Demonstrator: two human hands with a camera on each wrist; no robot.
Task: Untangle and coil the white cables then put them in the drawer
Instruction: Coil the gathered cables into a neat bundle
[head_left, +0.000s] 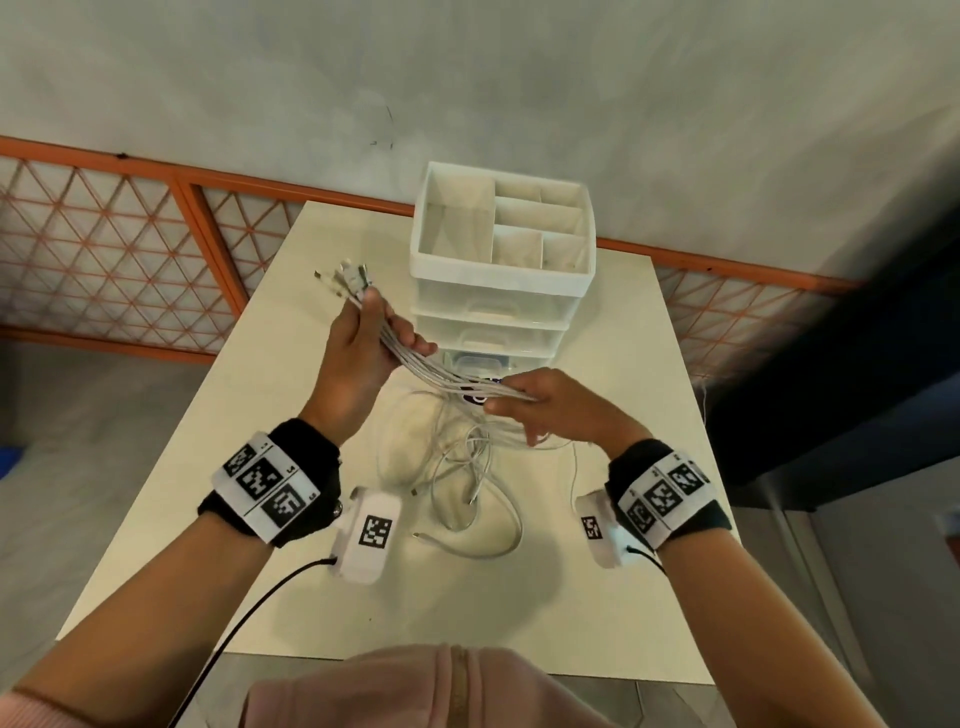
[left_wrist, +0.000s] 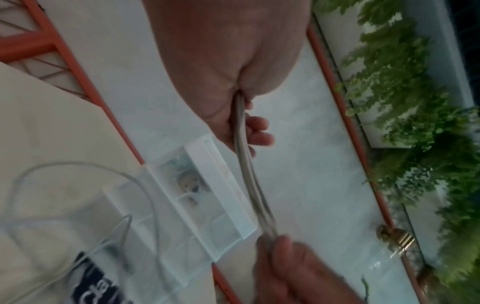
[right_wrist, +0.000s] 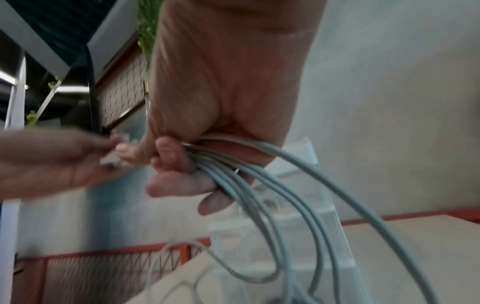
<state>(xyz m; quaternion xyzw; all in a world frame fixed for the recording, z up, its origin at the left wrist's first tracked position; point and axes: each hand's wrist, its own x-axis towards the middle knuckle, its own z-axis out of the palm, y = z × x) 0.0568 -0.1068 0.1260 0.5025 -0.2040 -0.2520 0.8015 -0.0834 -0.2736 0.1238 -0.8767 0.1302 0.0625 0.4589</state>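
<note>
Several white cables (head_left: 436, 366) run as one bundle between my two hands above the table. My left hand (head_left: 366, 343) grips the bundle near its plug ends (head_left: 348, 278), which stick out up and to the left. My right hand (head_left: 530, 402) grips the same bundle lower down and to the right. From there the cables (head_left: 462, 467) hang down in loose tangled loops onto the table. In the right wrist view the cables (right_wrist: 272, 195) fan out from my curled fingers (right_wrist: 171, 156). The white drawer unit (head_left: 498, 270) stands behind my hands, its lowest drawer (head_left: 475, 364) pulled out.
The cream table (head_left: 270, 415) carries the drawer unit at its far end, with an open divided tray (head_left: 519, 218) on top. An orange lattice railing (head_left: 130, 234) runs behind the table. A dark item (head_left: 480, 397) lies in the open drawer under the cables.
</note>
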